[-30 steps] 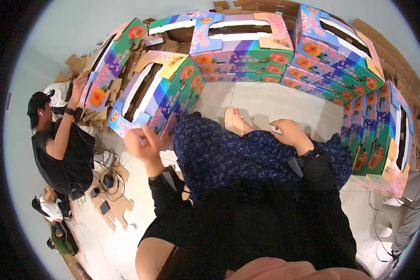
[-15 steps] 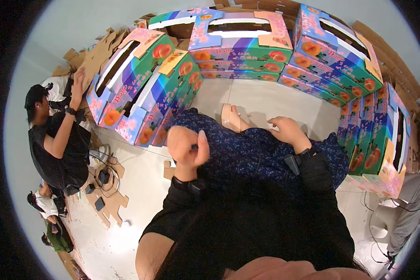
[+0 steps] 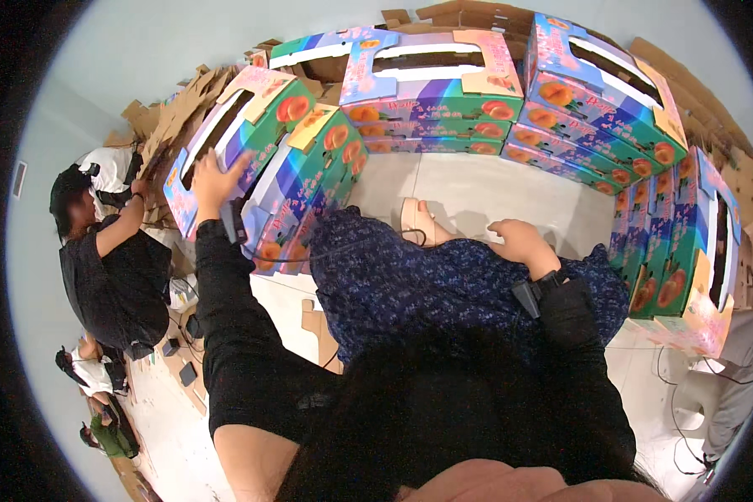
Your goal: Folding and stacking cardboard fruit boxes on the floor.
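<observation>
My left hand [image 3: 216, 182] reaches over the left stack, fingers spread, thumb apart. It lies against the printed side of the upper fruit carton [image 3: 280, 109], a purple, green and pink box with peach pictures and a long opening in its top. Whether the fingers press on the cardboard, I cannot tell. Beside that carton stands another fruit carton [image 3: 309, 159] of the same print. My right hand [image 3: 523, 243] rests near my knee on the dark blue patterned skirt [image 3: 460, 284], fingers loosely stretched and nothing in them.
Further carton stacks stand ahead [image 3: 431, 109], ahead right [image 3: 602, 100] and at right [image 3: 686, 234]. Flattened brown cardboard [image 3: 184, 117] leans behind. At left, a person in black [image 3: 113, 276] handles cardboard. A cable [image 3: 293, 258] runs from my left wrist. Grey trousers [image 3: 732, 376] show at right.
My left hand has swung from above my lap, fingers curled, out left to the carton and spread. My right hand has hardly moved. The person at left has lowered an arm.
</observation>
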